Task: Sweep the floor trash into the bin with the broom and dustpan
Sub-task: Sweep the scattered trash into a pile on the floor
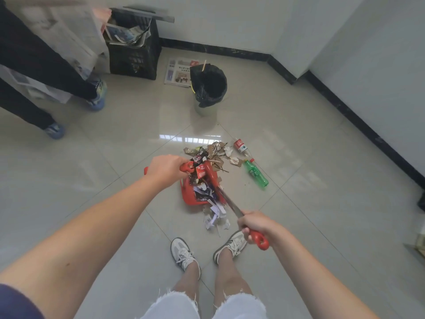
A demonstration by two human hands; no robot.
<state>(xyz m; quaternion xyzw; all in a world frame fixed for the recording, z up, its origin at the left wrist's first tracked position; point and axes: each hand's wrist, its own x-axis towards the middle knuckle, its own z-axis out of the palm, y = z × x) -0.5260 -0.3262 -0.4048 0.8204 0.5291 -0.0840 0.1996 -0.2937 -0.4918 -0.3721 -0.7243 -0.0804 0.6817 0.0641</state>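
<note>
My left hand [166,168] grips the red top handle of the red dustpan [187,196], which stands on the tiled floor holding paper scraps and wrappers. My right hand [253,224] holds the broom [227,200] by its red-ended metal handle; the red broom head lies over the dustpan's mouth. A trash pile [216,155] of cardboard bits, tissues and sticks lies just beyond the dustpan. A green bottle [256,173] and a clear red-labelled bottle [241,147] lie to its right. Torn paper [215,217] sits near my feet. The bin [208,88], lined with a black bag, stands farther ahead.
A black crate [134,49] stuffed with newspapers stands at the back left, with a newspaper [178,71] flat on the floor beside the bin. Another person's legs and blue shoes [97,97] are at the left. White walls with dark skirting run along the back and right.
</note>
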